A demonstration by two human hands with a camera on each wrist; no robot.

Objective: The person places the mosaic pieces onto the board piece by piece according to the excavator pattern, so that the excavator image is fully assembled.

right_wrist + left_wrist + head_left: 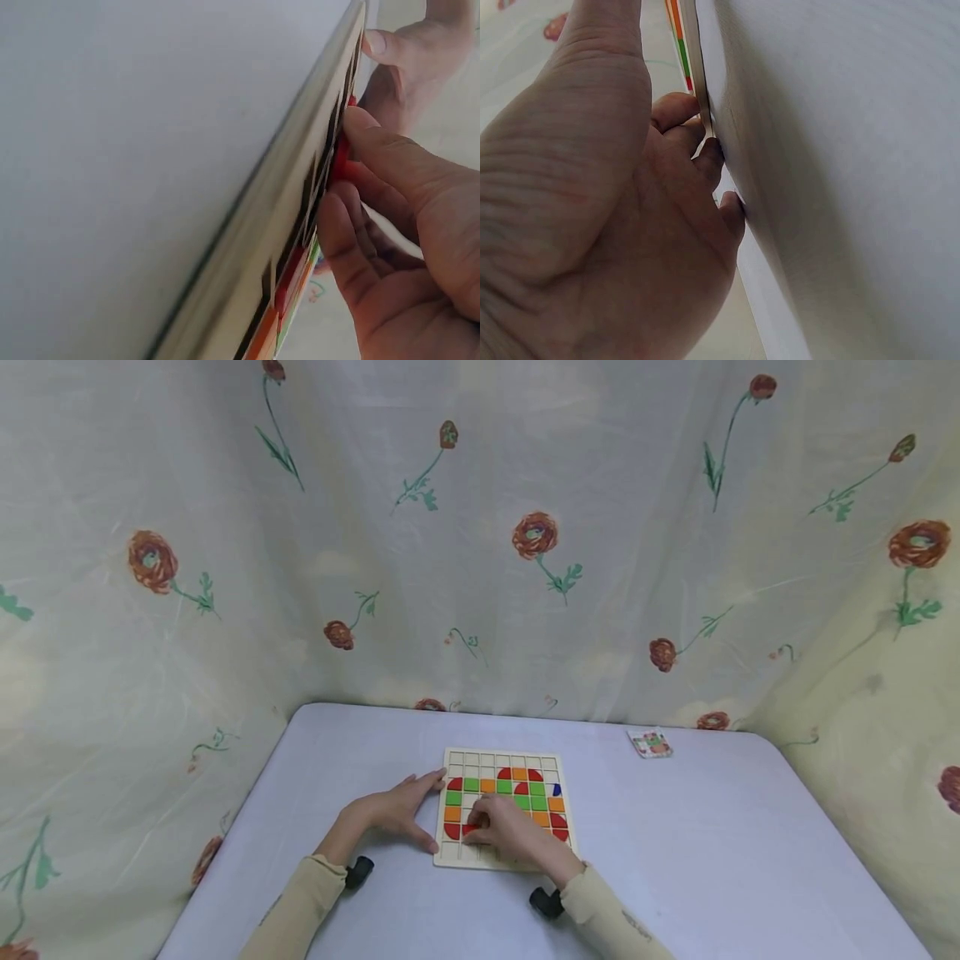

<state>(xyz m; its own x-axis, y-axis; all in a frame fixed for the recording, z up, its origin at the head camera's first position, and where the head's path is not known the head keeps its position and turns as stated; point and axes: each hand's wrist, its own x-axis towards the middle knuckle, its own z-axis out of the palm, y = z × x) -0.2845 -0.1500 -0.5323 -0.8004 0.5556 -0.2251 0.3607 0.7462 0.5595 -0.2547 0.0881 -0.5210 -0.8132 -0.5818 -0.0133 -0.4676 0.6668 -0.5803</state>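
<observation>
A square wooden grid board [448,857] lies on the table, partly filled with green and orange square tiles and red rounded tiles [452,831]. My left hand [393,806] is spread at the board's left side, its thumb at the near left corner and its fingertips along the edge. Over the lower rows, my right hand [510,828] pinches a red tile [340,154] between thumb and fingers, right at the board's surface. That hand covers the middle of the lower rows in the head view. A dark blue piece [557,790] sits near the board's right edge.
The table [712,843] has a white cover. A small printed card [651,743] with a coloured pattern lies at its far right. Flower-patterned curtains [600,568] hang behind and at both sides. Both wrists wear a black camera [546,903].
</observation>
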